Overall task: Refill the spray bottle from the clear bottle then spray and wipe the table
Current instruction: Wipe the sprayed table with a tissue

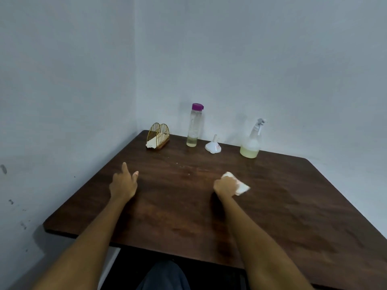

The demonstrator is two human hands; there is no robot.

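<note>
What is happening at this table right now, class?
A person is wiping the dark wooden table. The right hand grips a white tissue against the tabletop, while the left hand rests open nearby. Along the wall stand a napkin holder, the capped clear bottle, a white funnel and the spray bottle, partly filled with yellowish liquid.

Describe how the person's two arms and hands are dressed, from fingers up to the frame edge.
Both arms are bare as far as the frame shows: no sleeves, gloves, watch, bracelets or rings visible on the left hand or the right hand. Fine detail on the fingers is too blurred to rule out.
</note>
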